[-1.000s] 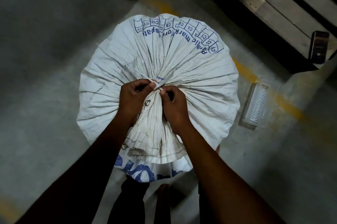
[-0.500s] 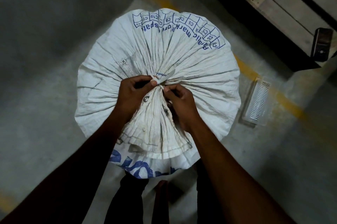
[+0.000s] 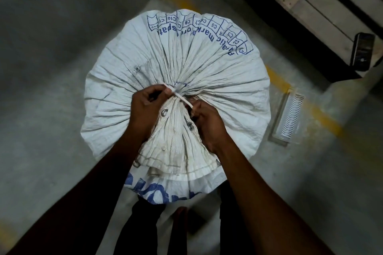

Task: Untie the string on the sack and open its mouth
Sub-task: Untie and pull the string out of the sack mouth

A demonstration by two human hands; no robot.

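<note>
Head view, looking straight down. Centre of frame: full white woven plastic sack (image 3: 186,63) with blue printing, standing on the grey concrete floor (image 3: 51,47), pleats radiating from a gathered neck near its middle. Neck bound by a flat white string (image 3: 180,97), drawn taut across the gather. Left hand (image 3: 147,109) closed on the string's left end, pinching it at the far side of the fist. Right hand (image 3: 207,124) closed on the string's right end, thumb and fingers clamped around it just right of the neck. Mouth shut; loose gathered top flap (image 3: 176,151) with metal eyelets fanned out toward the near side, between the two forearms. Sack's rounded edge clear of everything on the left and far-left, bare floor all round there. To the right, well apart from the sack edge, a small clear ribbed plastic tray (image 3: 289,117) lying beside a faded yellow floor line (image 3: 277,78). Far right, dark shelving base (image 3: 300,5) with a black phone (image 3: 362,51) on its edge.
</note>
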